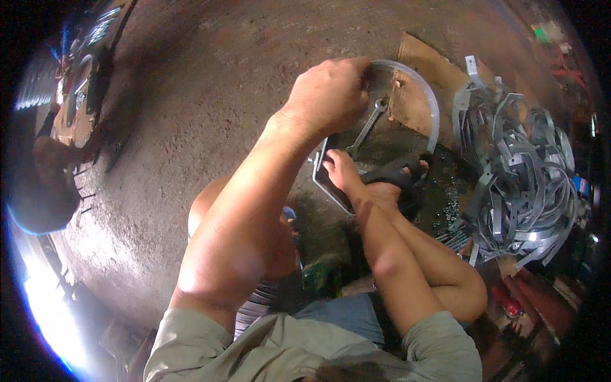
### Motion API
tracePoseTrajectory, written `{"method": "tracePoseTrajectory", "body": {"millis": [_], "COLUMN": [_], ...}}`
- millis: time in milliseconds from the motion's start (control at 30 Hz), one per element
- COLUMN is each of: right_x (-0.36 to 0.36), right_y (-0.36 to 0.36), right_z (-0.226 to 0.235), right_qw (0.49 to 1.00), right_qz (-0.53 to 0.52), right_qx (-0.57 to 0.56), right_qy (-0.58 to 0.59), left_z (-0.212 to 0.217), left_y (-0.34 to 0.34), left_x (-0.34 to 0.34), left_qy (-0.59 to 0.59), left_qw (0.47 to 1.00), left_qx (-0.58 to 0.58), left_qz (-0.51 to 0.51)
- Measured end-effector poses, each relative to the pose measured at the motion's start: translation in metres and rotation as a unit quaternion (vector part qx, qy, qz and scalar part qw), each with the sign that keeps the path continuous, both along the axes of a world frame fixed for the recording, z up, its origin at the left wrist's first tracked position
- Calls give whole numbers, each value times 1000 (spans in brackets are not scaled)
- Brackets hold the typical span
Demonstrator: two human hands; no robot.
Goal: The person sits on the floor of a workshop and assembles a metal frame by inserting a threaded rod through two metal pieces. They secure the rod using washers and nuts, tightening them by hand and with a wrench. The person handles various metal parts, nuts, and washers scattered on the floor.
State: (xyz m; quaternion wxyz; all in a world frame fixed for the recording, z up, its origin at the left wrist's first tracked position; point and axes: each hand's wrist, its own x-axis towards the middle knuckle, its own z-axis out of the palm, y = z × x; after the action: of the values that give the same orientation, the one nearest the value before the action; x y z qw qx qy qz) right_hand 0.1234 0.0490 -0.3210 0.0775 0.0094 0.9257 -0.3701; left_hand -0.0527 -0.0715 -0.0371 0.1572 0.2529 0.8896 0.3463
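My left hand [332, 94] is closed round the upper part of a curved grey metal band [425, 89], which arcs to the right and down toward my sandaled foot [404, 173]. Closer to me, my right hand [344, 170] has its fingers bent in at a thin bent metal bar [331, 194] below the left hand. Whatever small part sits at those fingertips is too small to make out. Between the hands and the band's arc lies a combination wrench [366, 130], its open jaw pointing away from me.
A large heap of bent metal bands [522, 184] stands on the right. Small nuts and bolts [449, 204] are scattered beside it. Flat cardboard [410, 95] lies under the band's far side. A round stool [44, 184] and a workbench [79, 114] are at the left.
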Motion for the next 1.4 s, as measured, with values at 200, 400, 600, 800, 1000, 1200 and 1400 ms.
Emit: {"method": "tracePoseTrajectory", "body": {"millis": [200, 400, 600, 800, 1000, 1200, 1400], "right_x": [-34, -45, -65, -63, -85, -73, -52], "right_y": [43, 120, 66, 100, 67, 101, 26], "right_z": [-12, -66, -22, -30, 17, -35, 21], "right_qw": [899, 828, 872, 837, 851, 919, 710], "right_qz": [-433, -544, -459, -512, -466, -383, -557], "right_qx": [-29, -4, 103, 69, 81, 60, -430], "right_qy": [-57, -135, -134, -181, -227, -74, -13], "left_z": [8, 9, 6, 4, 3, 3, 19], "left_y": [4, 15, -4, 19, 15, 29, 2], "left_x": [-2, -2, -2, 0, -1, -4, 10], "left_qy": [-12, -4, -23, -29, -28, -46, -2], "left_qw": [1000, 1000, 999, 1000, 999, 998, 999], "left_qx": [-3, 22, -17, -9, -20, -51, -29], "left_qz": [20, 6, 28, 4, 21, 4, 28]}}
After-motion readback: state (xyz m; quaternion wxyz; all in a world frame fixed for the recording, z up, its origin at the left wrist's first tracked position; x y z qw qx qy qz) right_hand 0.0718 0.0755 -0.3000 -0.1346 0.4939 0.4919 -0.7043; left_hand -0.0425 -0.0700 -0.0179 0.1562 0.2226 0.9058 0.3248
